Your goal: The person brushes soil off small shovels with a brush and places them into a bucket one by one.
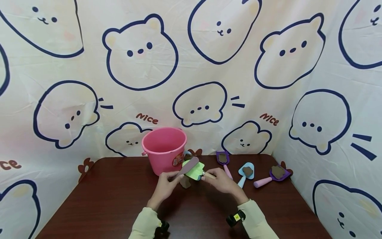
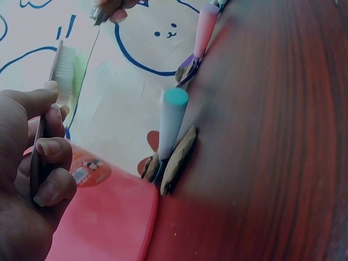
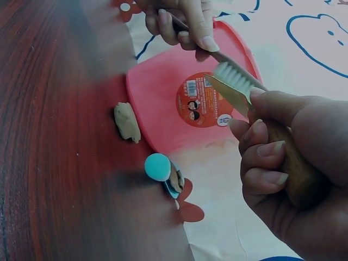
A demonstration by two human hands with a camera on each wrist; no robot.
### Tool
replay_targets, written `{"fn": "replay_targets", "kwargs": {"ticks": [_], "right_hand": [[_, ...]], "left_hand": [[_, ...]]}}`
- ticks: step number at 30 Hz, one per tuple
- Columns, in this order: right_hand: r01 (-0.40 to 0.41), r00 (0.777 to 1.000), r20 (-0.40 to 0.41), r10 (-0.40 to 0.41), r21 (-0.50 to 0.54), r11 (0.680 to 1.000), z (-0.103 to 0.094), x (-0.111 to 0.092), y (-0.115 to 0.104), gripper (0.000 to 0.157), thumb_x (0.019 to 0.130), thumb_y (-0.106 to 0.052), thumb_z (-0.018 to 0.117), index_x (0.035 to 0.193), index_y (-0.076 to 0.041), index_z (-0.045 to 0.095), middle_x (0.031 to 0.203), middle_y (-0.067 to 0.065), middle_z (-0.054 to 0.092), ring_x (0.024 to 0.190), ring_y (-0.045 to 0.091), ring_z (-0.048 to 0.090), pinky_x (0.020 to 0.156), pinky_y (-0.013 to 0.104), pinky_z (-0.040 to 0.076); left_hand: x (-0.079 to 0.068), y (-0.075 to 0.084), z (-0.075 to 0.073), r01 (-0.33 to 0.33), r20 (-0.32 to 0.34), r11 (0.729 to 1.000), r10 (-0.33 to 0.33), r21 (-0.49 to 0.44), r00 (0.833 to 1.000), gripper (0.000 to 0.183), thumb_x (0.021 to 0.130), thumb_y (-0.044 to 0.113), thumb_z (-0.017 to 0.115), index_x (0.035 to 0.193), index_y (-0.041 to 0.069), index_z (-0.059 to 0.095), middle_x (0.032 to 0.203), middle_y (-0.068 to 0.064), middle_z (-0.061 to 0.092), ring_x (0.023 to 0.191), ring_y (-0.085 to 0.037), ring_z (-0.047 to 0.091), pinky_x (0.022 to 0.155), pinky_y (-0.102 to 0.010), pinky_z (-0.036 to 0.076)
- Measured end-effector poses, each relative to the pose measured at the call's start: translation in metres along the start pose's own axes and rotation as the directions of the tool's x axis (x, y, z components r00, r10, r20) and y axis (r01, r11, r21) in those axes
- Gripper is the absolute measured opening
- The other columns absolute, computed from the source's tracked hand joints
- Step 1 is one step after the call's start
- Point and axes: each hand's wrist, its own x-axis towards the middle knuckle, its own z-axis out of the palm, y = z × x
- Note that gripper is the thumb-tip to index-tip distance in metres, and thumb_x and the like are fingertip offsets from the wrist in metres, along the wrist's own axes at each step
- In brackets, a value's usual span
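Note:
My left hand (image 1: 164, 186) grips a brush (image 1: 190, 166) with a purple-brown back; its white bristles show in the right wrist view. A small shovel with a light green blade (image 1: 197, 172) and wooden handle (image 3: 296, 174) is held by my right hand (image 1: 222, 182). The bristles lie against the green blade, both raised above the table. Under them on the tabletop is a greyish-brown clay-like lump (image 3: 128, 122). Right behind the hands stands a pink bucket (image 1: 162, 161), its inside bottom hidden.
Beside the bucket a blue-handled shovel (image 3: 158, 167) bears a brown lump. Farther right on the dark wooden table (image 1: 113, 205) lie a purple shovel (image 1: 222, 158), a light blue shovel (image 1: 247, 171) and another purple shovel (image 1: 279, 173), each with a brown lump. Printed cloth hangs behind.

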Motion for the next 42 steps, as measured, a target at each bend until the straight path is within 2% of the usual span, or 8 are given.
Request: {"fn": "replay_targets", "kwargs": {"ticks": [2, 4, 8, 11, 15, 18, 30, 42], "right_hand": [[0.001, 1.0, -0.006, -0.001, -0.012, 1.0, -0.001, 0.0, 0.0, 0.026, 0.1, -0.036, 0.065, 0.083, -0.016, 0.068, 0.059, -0.01, 0.047, 0.053, 0.005, 0.047, 0.093, 0.049, 0.029], [0.007, 1.0, -0.001, -0.007, -0.003, 1.0, -0.002, -0.001, 0.0, 0.027, 0.1, -0.036, 0.065, 0.083, -0.016, 0.068, 0.059, -0.009, 0.047, 0.053, 0.005, 0.045, 0.085, 0.043, 0.038], [0.016, 1.0, 0.018, -0.016, 0.029, 0.999, -0.004, -0.002, 0.0, 0.025, 0.101, -0.033, 0.065, 0.083, -0.016, 0.067, 0.061, -0.008, 0.046, 0.052, 0.004, 0.041, 0.051, 0.026, 0.036], [0.014, 1.0, 0.006, -0.014, 0.024, 1.0, -0.006, -0.002, -0.001, 0.029, 0.1, -0.034, 0.065, 0.083, -0.01, 0.069, 0.06, -0.008, 0.046, 0.053, 0.005, 0.043, 0.069, 0.029, 0.042], [0.003, 1.0, -0.017, -0.002, 0.022, 1.0, -0.01, -0.002, -0.001, 0.033, 0.1, -0.033, 0.066, 0.085, -0.005, 0.07, 0.059, -0.008, 0.046, 0.052, 0.005, 0.043, 0.071, 0.03, 0.042], [-0.019, 0.999, -0.025, 0.021, 0.053, 0.998, -0.014, -0.003, -0.002, 0.029, 0.1, -0.033, 0.066, 0.085, -0.009, 0.069, 0.062, -0.005, 0.046, 0.053, 0.006, 0.041, 0.051, 0.023, 0.037], [-0.06, 0.99, -0.119, 0.072, 0.101, 0.993, -0.034, -0.007, -0.006, 0.023, 0.098, -0.033, 0.069, 0.091, -0.012, 0.071, 0.064, 0.0, 0.052, 0.052, 0.009, 0.042, 0.047, 0.026, 0.036], [-0.011, 0.991, -0.131, 0.027, 0.117, 0.993, -0.053, 0.035, -0.046, 0.034, 0.103, -0.027, 0.058, 0.076, -0.006, 0.057, 0.061, 0.0, 0.043, 0.052, 0.015, 0.038, 0.05, 0.027, 0.033]], "left_hand": [[0.0, -0.002, -0.002, 0.001, -0.021, 1.0, -0.001, 0.013, 1.0, 0.022, 0.095, 0.016, 0.073, 0.114, 0.006, 0.077, 0.101, -0.016, 0.076, 0.079, -0.011, 0.06, 0.069, -0.022, 0.049], [0.0, -0.003, -0.005, 0.006, -0.036, 1.0, -0.006, 0.022, 0.999, 0.022, 0.095, 0.016, 0.074, 0.114, 0.007, 0.078, 0.103, -0.013, 0.076, 0.081, -0.012, 0.061, 0.07, -0.022, 0.05], [-0.001, -0.005, -0.01, 0.023, -0.069, 0.999, -0.021, 0.03, 0.997, 0.019, 0.094, 0.014, 0.073, 0.111, 0.007, 0.078, 0.1, -0.011, 0.076, 0.082, -0.014, 0.059, 0.069, -0.022, 0.05], [-0.003, 0.005, -0.014, 0.045, -0.09, 0.998, -0.041, 0.042, 0.995, 0.018, 0.095, 0.01, 0.072, 0.11, 0.003, 0.078, 0.096, -0.012, 0.075, 0.08, -0.017, 0.057, 0.067, -0.023, 0.046], [-0.003, 0.006, -0.019, 0.069, -0.112, 0.996, -0.063, 0.057, 0.992, 0.019, 0.095, 0.012, 0.072, 0.111, 0.002, 0.077, 0.096, -0.013, 0.074, 0.082, -0.02, 0.056, 0.066, -0.023, 0.045], [0.0, -0.007, -0.022, 0.071, -0.119, 0.996, -0.065, 0.048, 0.991, 0.021, 0.095, 0.017, 0.073, 0.111, 0.006, 0.078, 0.097, -0.016, 0.073, 0.083, -0.02, 0.056, 0.067, -0.023, 0.045], [-0.001, -0.016, -0.03, 0.105, -0.099, 0.992, -0.098, 0.064, 0.99, 0.02, 0.094, 0.016, 0.074, 0.111, 0.006, 0.078, 0.1, -0.013, 0.075, 0.082, -0.02, 0.058, 0.067, -0.024, 0.049], [0.0, -0.017, -0.035, 0.118, -0.055, 0.99, -0.114, 0.081, 0.992, 0.014, 0.094, 0.011, 0.074, 0.105, 0.005, 0.079, 0.095, -0.008, 0.075, 0.08, -0.016, 0.058, 0.067, -0.022, 0.048]]}}
